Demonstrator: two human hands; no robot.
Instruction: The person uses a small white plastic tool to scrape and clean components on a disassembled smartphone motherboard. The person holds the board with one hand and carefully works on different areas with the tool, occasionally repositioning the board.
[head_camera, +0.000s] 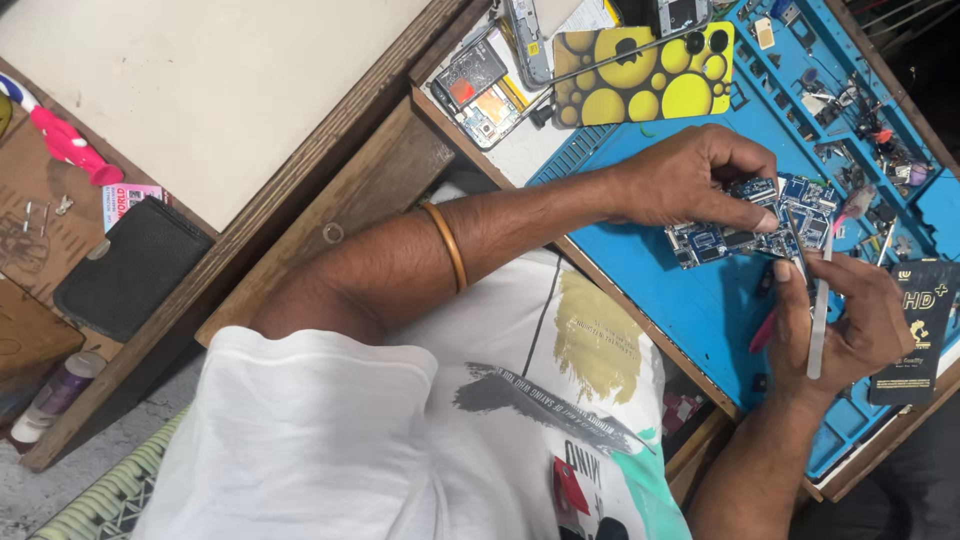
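Pinching a blue circuit board (752, 218) by its upper edge, the left hand (690, 180) steadies it on the blue mat (690, 300) right of centre. Flat, rectangular and studded with small metal chips, the board lies with its long axis running from lower left to upper right. The right hand (850, 320) grips slim steel tweezers (818, 320), nearly vertical in the frame, tips up at the board's right end; a pink tool (763, 330) shows beneath its fingers. A smooth brass-coloured bangle (447, 245) circles the left forearm. A glossy yellow-and-black spotted phone cover (640, 75) lies at upper centre, a black card (915, 330) at the right edge, and a textured black wallet (130, 265) at the left.
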